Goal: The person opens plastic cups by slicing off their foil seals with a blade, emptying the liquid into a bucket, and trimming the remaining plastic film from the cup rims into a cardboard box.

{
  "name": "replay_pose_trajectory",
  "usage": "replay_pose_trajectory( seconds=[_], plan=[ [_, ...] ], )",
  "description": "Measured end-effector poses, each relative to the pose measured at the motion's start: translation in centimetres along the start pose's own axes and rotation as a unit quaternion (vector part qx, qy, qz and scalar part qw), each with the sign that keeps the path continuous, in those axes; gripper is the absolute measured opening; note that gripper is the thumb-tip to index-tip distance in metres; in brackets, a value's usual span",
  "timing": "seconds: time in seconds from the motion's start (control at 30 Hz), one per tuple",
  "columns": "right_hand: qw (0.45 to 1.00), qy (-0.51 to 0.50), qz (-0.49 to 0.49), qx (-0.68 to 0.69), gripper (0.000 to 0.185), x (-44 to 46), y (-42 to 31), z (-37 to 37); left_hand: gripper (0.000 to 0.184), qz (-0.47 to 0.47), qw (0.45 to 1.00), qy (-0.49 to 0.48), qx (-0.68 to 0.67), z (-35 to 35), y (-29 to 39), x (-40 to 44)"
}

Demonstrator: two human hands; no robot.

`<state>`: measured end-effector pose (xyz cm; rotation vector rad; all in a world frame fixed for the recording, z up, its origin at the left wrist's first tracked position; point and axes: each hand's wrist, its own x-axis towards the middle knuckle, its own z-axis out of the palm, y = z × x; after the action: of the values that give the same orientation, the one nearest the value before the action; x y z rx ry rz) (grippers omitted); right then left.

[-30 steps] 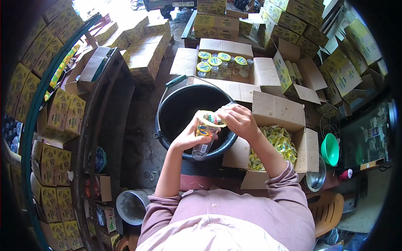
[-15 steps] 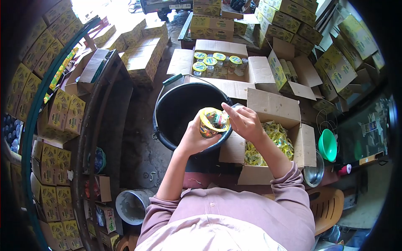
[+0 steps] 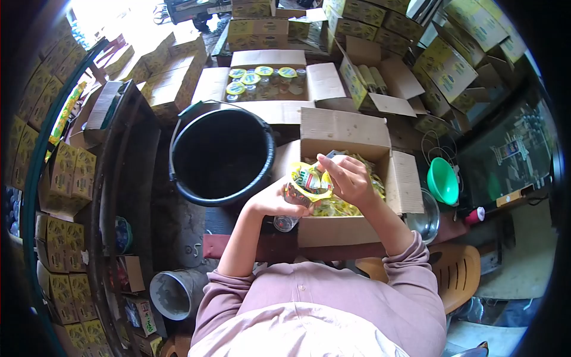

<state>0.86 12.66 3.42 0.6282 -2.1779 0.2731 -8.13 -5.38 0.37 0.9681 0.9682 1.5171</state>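
Note:
My left hand (image 3: 275, 199) is wrapped round a clear plastic cup (image 3: 294, 193) with a yellow rim, tilted toward me. Printed sachets (image 3: 310, 178) show inside its mouth. Close against the cup's right side, my right hand (image 3: 351, 178) has its fingers bent together; a small grey-blue thing (image 3: 336, 153) shows beside them, too little of it visible to name. Behind both hands stands an open carton (image 3: 345, 128) filled with yellow packets (image 3: 333, 208). Below my left hand another clear cup (image 3: 285, 223) is partly visible.
A large black bucket (image 3: 269, 163) stands to the left. Beyond it, an open carton (image 3: 267, 110) holds several yellow-lidded cups (image 3: 250, 78). A green bowl (image 3: 444, 181) and a metal bowl (image 3: 431, 223) lie right. Stacked cartons (image 3: 357, 30) and a grey pail (image 3: 172, 294) surround the bench.
My view has swung right, so the bucket and cartons sit further left in it. The cup and both hands are now in front of the packet carton instead of over the bucket.

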Motion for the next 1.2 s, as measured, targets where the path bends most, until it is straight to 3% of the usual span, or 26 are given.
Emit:
replay_pose_trajectory(
  seconds=[0.1,0.17,0.27,0.37,0.5,0.57,0.63,0.73,0.83,1.07,1.2],
  plan=[
    [1.000,0.017,0.009,0.022,0.051,-0.9,0.4,-2.7,0.037,-0.003,0.995,-0.087,-0.052,1.5,-1.1,2.7],
    [0.999,0.027,0.022,0.019,0.053,-2.2,1.1,-3.5,0.051,-0.004,0.987,-0.152,-0.059,1.6,-2.2,4.2],
    [0.998,0.042,0.040,0.004,0.055,-3.7,2.2,-4.7,0.063,0.007,0.994,-0.036,-0.098,3.2,-3.1,5.5],
    [0.998,0.044,0.047,-0.011,0.056,-5.1,3.4,-5.4,0.077,-0.052,0.988,0.132,-0.065,5.1,-1.8,5.9],
    [0.997,0.018,0.050,-0.058,0.057,-6.4,4.4,-6.5,0.069,0.093,0.984,0.101,0.109,4.5,-3.1,7.7],
    [0.996,0.018,0.043,-0.072,0.058,-6.6,4.8,-6.9,0.064,0.107,0.978,0.140,0.107,5.6,-3.8,8.6],
    [0.996,0.009,0.042,-0.075,0.060,-6.9,5.2,-7.1,0.063,0.168,0.932,0.190,0.260,6.4,-4.5,9.9],
    [0.997,0.003,0.030,-0.077,0.063,-6.8,5.9,-7.3,0.059,0.108,0.890,0.278,0.345,7.6,-3.8,10.8],
    [0.997,0.000,0.028,-0.074,0.062,-6.9,6.3,-7.3,0.054,0.134,0.904,0.233,0.331,6.2,-4.2,10.9],
    [0.997,0.026,0.036,-0.066,0.059,-7.8,6.7,-6.3,0.053,0.113,0.918,0.209,0.318,5.9,-3.6,11.0],
    [0.997,0.039,0.040,-0.051,0.057,-8.3,6.7,-6.1,0.053,0.090,0.942,0.149,0.288,5.3,-3.7,11.2]
  ],
)
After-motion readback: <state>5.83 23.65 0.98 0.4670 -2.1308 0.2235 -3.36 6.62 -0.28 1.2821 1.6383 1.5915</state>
